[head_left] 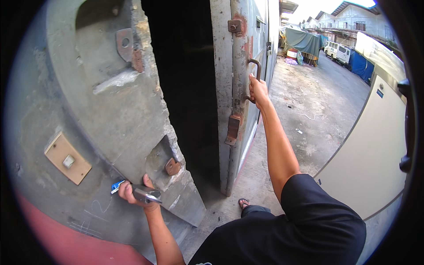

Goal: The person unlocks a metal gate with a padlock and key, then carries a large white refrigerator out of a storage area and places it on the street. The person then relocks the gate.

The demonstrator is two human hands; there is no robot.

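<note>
My right hand [258, 89] is wrapped round the bent metal handle [258, 66] of a grey, rust-marked metal door [240, 106], which stands ajar. At the lower left, my left hand [129, 194] holds a silver padlock [147, 194] beside the wall. A blue-headed key [116, 187] sticks out past its fingers; whether it sits in the padlock is hidden. Just right of that hand, a rusty metal lug with a hole [172, 166] sits in a chipped recess of the concrete door jamb [128, 119]. A rusty bracket [232, 130] is fixed to the door below its handle.
A dark doorway [187, 84] opens between jamb and door. Another holed lug [125, 45] is higher on the jamb. A beige switch plate [68, 159] is on the left wall. A pale panel [369, 145] stands at right. Vehicles [340, 52] and a covered stall [302, 42] line the alley.
</note>
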